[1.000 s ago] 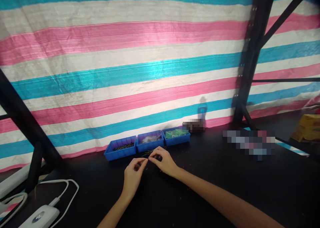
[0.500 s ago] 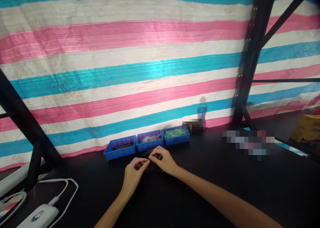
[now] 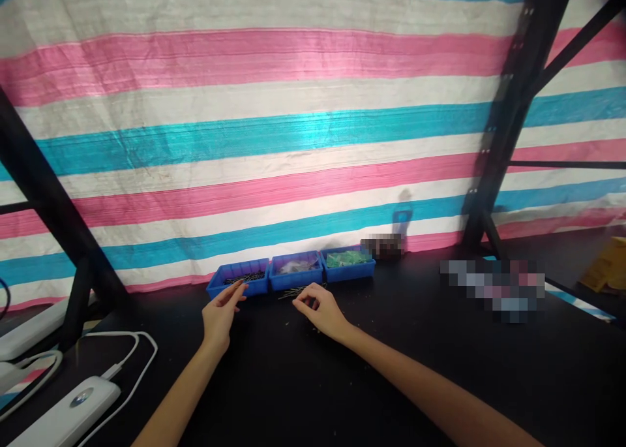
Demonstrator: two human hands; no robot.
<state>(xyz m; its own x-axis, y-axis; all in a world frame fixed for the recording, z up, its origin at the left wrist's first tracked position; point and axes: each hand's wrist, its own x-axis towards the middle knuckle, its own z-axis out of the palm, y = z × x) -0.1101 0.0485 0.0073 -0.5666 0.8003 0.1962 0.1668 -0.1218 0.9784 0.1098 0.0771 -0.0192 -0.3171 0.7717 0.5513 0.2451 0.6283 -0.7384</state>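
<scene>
My left hand (image 3: pixel 221 318) is at the front of the left blue bin (image 3: pixel 238 290), its fingers stretched toward the dark, thin pieces (image 3: pixel 249 277) inside. Nothing shows in that hand. Farther right, my right hand (image 3: pixel 323 313) hovers low over the black table with thumb and forefinger pinched together. Whatever the pinch may hold is too small to make out. Just behind those fingertips lies a small pile of thin, stick-like metal pieces (image 3: pixel 289 293). The middle blue bin (image 3: pixel 296 279) contains clear plastic bags, and the right blue bin (image 3: pixel 348 272) contains green packets.
A white power bank-like device (image 3: pixel 73 408) with a white cable (image 3: pixel 149 362) lies at the lower left. Black frame posts (image 3: pixel 503 107) stand at both sides. A striped sheet (image 3: pixel 293 127) hangs behind the black table (image 3: pixel 313 388). Blurred-out items sit at the right.
My hands were together at the fingertips; the left has moved away leftward to the left bin and its fingers have straightened. My right hand stays pinched in nearly the same place.
</scene>
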